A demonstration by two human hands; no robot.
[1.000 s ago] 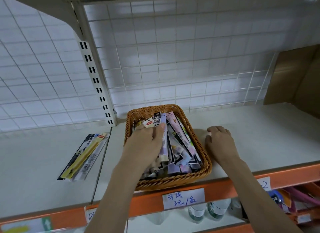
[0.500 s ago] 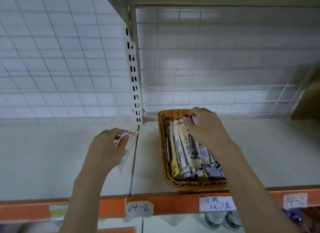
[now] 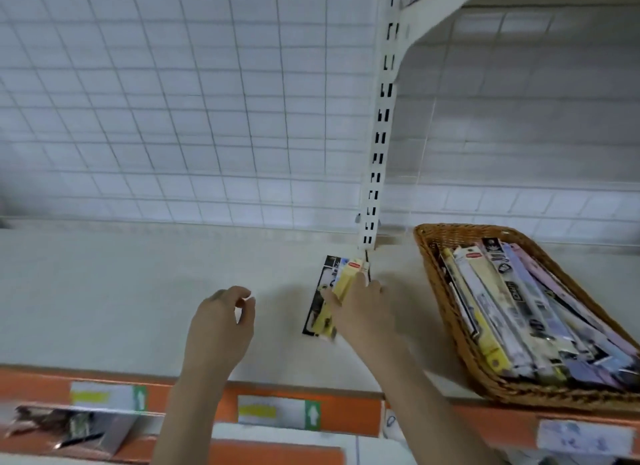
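A small pile of long flat packs (image 3: 319, 303) lies on the white shelf (image 3: 104, 291), just left of the upright post. My right hand (image 3: 362, 314) rests over this pile and grips a yellow pack (image 3: 347, 277) on top, thumb on its left side and fingers on its right. My left hand (image 3: 221, 326) hovers above the shelf to the left, its fingers loosely curled and holding nothing. At the right stands a wicker basket (image 3: 446, 312) filled with several similar long packs (image 3: 512, 308) in yellow, white, black and lilac.
A slotted white upright post (image 3: 379, 153) rises behind the pile, with a wire grid back panel (image 3: 173, 118) on both sides. The shelf's orange front edge (image 3: 346, 418) carries price labels (image 3: 277, 411). More goods lie on a lower shelf at bottom left (image 3: 62, 426).
My right hand left the basket and came onto the pile left of the post with a yellow pack. My left hand let go of its pack and drew left. The view swung left.
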